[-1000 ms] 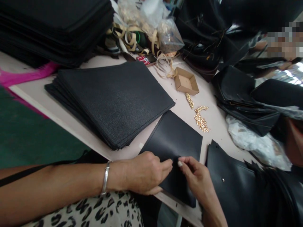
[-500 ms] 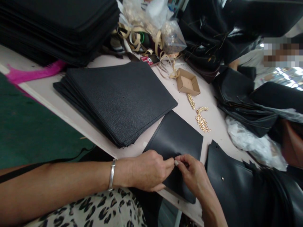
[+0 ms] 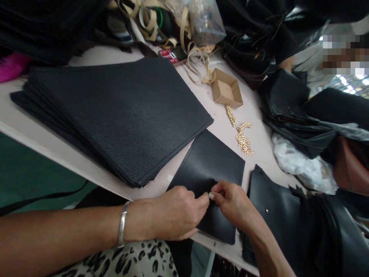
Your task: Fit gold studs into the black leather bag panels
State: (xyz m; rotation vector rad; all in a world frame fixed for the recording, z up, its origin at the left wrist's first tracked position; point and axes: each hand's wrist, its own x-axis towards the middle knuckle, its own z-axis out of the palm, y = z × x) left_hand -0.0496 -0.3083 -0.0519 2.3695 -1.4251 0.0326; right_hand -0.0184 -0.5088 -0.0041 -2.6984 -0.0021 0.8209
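Observation:
A smooth black leather panel (image 3: 213,154) lies at the table's near edge, under both hands. My left hand (image 3: 178,211) is closed over it, thumb and forefinger pinched together. Facing it, the fingertips of my right hand (image 3: 230,200) are pinched too, almost touching the left ones. Whatever sits between the fingertips is too small to make out. Beyond the panel, small gold metal pieces (image 3: 244,144) lie in a loose heap, with a row of similar gold pieces (image 3: 230,115) beside a small open cardboard box (image 3: 227,88).
A stack of pebbled black leather panels (image 3: 123,115) lies left of my hands. More black panels (image 3: 279,215), the top one with a metal stud, are at right. Behind are tan strips (image 3: 198,65), a clear plastic bag (image 3: 206,23) and black bags (image 3: 288,96). Another person is partly visible at far right.
The view has shifted and come slightly closer, so the stack looks larger and further left. Both hands stay pinched together over the panel, with only slight finger movement.

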